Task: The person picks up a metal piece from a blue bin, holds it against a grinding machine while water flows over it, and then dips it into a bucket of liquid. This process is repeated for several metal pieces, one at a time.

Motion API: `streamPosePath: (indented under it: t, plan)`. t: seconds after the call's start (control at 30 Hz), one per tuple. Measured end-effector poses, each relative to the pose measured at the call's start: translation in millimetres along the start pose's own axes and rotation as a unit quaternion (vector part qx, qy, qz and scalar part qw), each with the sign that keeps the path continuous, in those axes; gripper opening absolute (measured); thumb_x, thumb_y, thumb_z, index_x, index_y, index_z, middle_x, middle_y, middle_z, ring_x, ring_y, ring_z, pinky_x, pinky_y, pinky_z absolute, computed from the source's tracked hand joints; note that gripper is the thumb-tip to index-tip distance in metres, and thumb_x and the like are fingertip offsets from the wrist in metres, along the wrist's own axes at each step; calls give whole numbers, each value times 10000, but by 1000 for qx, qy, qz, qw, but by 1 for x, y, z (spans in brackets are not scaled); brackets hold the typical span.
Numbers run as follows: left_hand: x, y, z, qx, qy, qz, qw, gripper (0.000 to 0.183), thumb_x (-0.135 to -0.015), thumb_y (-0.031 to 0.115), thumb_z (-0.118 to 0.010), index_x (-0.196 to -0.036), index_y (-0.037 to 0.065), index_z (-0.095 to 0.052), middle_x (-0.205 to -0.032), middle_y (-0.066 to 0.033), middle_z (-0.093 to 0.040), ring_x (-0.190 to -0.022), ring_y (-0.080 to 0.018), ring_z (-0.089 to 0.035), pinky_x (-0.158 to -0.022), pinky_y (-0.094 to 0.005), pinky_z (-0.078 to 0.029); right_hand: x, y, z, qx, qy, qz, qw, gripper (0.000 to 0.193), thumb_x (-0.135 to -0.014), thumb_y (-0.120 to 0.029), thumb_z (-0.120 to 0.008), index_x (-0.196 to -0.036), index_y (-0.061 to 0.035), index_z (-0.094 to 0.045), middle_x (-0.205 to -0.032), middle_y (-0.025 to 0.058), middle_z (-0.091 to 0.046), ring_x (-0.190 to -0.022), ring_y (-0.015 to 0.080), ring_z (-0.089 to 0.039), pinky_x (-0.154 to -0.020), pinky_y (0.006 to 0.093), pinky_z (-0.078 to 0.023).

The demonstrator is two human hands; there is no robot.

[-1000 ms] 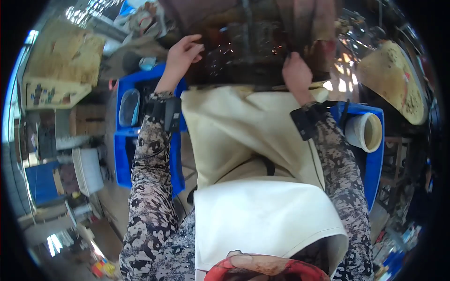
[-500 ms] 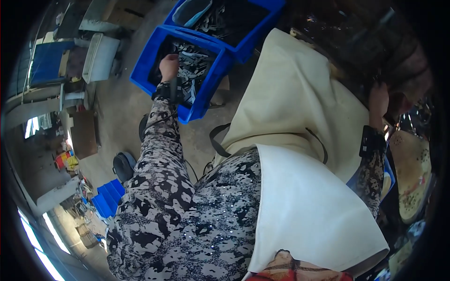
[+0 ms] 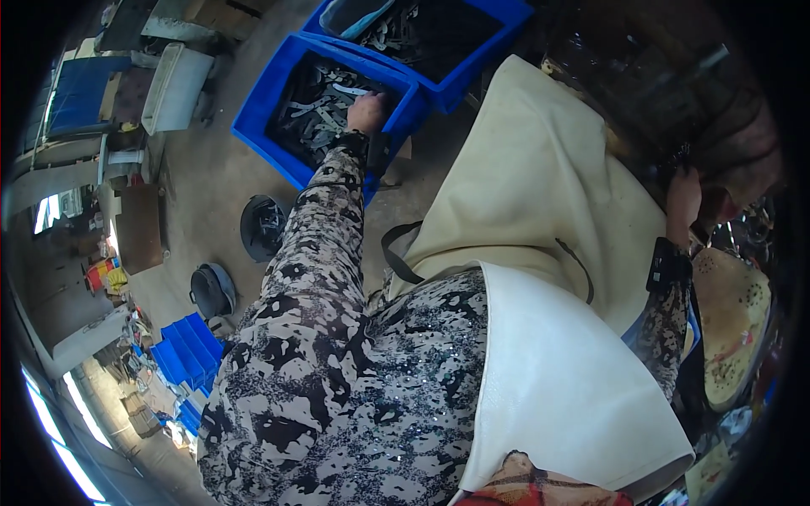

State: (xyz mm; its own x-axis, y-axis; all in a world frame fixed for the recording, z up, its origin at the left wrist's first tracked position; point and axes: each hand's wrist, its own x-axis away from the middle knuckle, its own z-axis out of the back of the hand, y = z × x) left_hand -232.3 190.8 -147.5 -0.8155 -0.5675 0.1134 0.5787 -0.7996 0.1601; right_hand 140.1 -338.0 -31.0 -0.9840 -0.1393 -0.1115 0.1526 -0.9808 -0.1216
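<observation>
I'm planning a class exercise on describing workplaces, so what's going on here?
A person in a cream apron has the left hand in or just above a blue bin of loose, flat grey pieces. Whether the fingers hold one can't be seen. The right hand is off to the right, beside a dark, shadowed surface; its grip is unclear. A second blue bin stands next to the first.
</observation>
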Motion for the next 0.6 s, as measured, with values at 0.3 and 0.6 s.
streamPosePath:
  t: [0.3,0.6]
  plan:
    - [30,24,35,205,242,56,947,299,-791,-18,-561,-1046,77,-683,-977,-162,-654,-913,-375,-626,-785,-424,-510,-3,9,1,-10,6,17,1000,365,-951,-353,-458,-1136,-70,-597,-998,262,-653,-934,463,-620,-780,569,-488]
    - [-68,79,97,161,297,-94,937,230,-830,29,-568,-1012,92,-695,-979,-121,-647,-932,-353,-611,-781,-440,-506,7,2,19,-14,1,4,1000,340,-952,-301,-479,-1173,-69,-593,-1017,261,-652,-946,458,-620,-789,552,-494]
